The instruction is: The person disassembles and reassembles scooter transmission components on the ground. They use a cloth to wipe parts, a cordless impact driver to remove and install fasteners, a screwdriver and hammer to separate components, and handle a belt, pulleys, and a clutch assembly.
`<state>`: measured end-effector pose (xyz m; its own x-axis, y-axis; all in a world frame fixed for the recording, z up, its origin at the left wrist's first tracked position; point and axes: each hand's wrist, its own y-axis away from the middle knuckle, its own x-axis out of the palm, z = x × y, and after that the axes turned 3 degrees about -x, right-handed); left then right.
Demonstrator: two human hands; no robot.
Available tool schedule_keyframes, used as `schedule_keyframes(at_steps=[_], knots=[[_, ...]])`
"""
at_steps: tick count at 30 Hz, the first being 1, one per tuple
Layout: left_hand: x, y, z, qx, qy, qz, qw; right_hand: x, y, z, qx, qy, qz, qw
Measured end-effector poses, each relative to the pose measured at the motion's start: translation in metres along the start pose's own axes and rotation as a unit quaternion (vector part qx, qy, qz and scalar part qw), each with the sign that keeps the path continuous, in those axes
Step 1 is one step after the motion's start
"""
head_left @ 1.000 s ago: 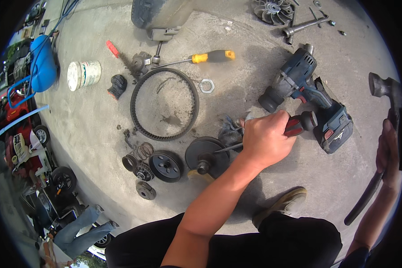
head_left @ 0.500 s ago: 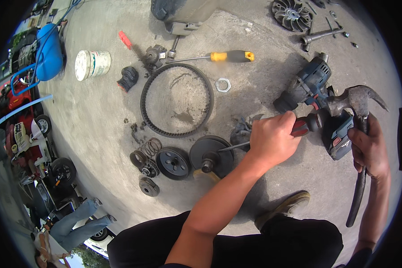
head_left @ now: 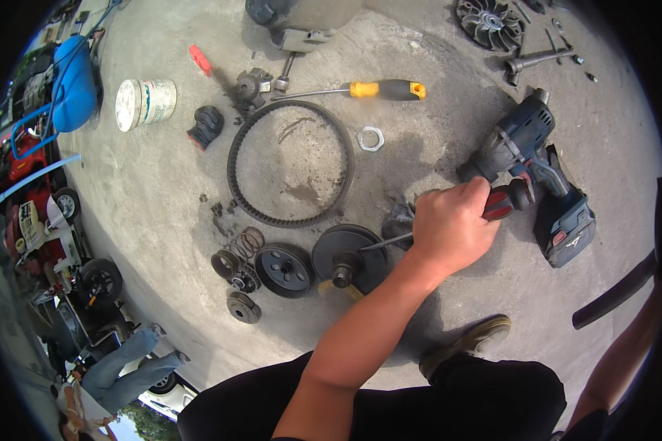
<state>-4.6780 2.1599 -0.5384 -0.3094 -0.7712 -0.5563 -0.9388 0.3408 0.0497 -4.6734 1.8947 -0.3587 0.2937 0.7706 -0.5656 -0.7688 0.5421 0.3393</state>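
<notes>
My left hand (head_left: pixel 454 224) is closed around a screwdriver with a red and black handle (head_left: pixel 502 203). Its shaft (head_left: pixel 391 240) points left, the tip touching or just over the dark pulley (head_left: pixel 332 245), which has a threaded stub at its middle. At the far right edge, my right forearm (head_left: pixel 629 356) is raised. Beside it shows the dark handle of a hammer (head_left: pixel 614 294); the hammer's head and the fingers of my right hand are lost in the dark rim. Under the pulley lies a yellowish piece (head_left: pixel 338 292).
A cordless impact wrench (head_left: pixel 518 136) lies right of my left hand. Around lie a toothed belt (head_left: pixel 235 184), a clutch drum (head_left: pixel 283 270), a spring (head_left: pixel 246 242), a large nut (head_left: pixel 371 139), a yellow-handled screwdriver (head_left: pixel 386 90), a white tub (head_left: pixel 154 101) and a fan wheel (head_left: pixel 490 23).
My right hand has swung the hammer out to the right, away from the screwdriver, mostly past the picture's edge. My left hand and the screwdriver have stayed nearly still.
</notes>
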Motion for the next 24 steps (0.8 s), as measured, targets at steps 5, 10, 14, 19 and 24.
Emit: schedule_keyframes(at_steps=[5,10,14,19,24], knots=[[0.001,0.008,0.001,0.004,-0.049,0.02,0.999,0.04,0.04,-0.069,0.162,0.046,0.181,0.969],[0.011,0.023,0.001,0.017,-0.066,0.117,0.991,0.022,0.078,-0.099,0.186,-0.019,0.105,0.977],[0.014,0.037,-0.002,0.061,-0.087,0.172,0.979,0.013,0.119,-0.142,0.205,0.08,0.29,0.932],[0.01,0.071,-0.013,0.163,-0.143,0.239,0.946,0.032,0.154,-0.206,-0.034,0.138,0.293,0.945],[0.001,0.104,-0.017,0.221,-0.176,0.237,0.929,0.019,0.161,-0.222,-0.108,0.266,0.291,0.913]])
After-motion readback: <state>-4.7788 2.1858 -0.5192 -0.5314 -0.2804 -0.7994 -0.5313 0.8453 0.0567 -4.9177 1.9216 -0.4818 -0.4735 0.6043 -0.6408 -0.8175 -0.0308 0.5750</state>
